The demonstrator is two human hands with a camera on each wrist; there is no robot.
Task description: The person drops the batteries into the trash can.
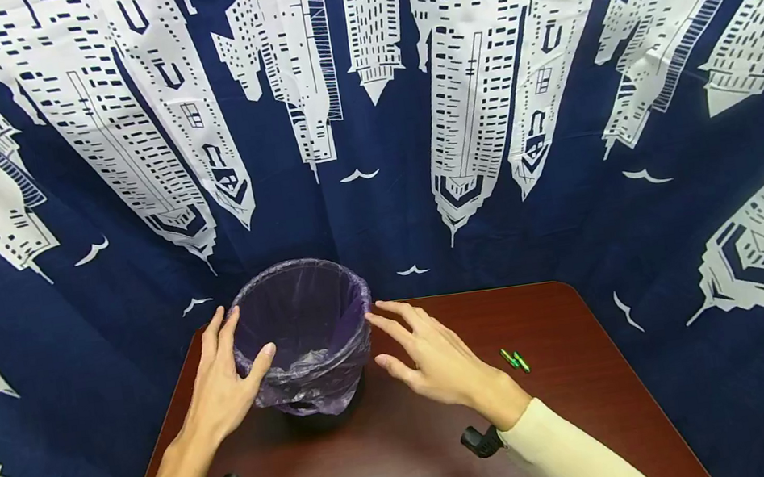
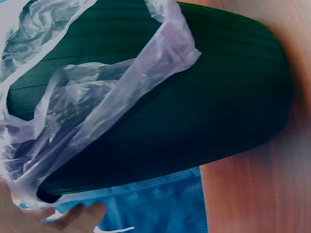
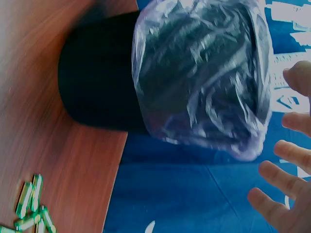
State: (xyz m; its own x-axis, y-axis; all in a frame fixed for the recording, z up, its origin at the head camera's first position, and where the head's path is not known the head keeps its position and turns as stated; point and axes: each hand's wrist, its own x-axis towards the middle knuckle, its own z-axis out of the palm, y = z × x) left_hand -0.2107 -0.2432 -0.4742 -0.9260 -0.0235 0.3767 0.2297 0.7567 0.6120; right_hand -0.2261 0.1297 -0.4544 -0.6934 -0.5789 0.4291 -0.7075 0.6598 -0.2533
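Observation:
A dark trash can (image 1: pixel 316 422) stands upright at the table's back left, lined with a thin purple plastic bag (image 1: pixel 329 384) folded over its rim. In the left wrist view the can (image 2: pixel 223 102) looks dark green, and the bag (image 2: pixel 170 48) hangs unevenly down its side. My left hand (image 1: pixel 224 395) is at the can's left rim, fingers extended and thumb apart. My right hand (image 1: pixel 435 357) is spread on the other side, fingertips close to the bag's edge. The right wrist view shows that hand (image 3: pixel 286 179) with its fingers apart and holding nothing.
Small green cylinders (image 1: pixel 515 360), which look like batteries, lie on the brown table (image 1: pixel 413 462) right of my right hand. A dark blue curtain (image 1: pixel 380 222) with white printed buildings hangs right behind the table's back edge.

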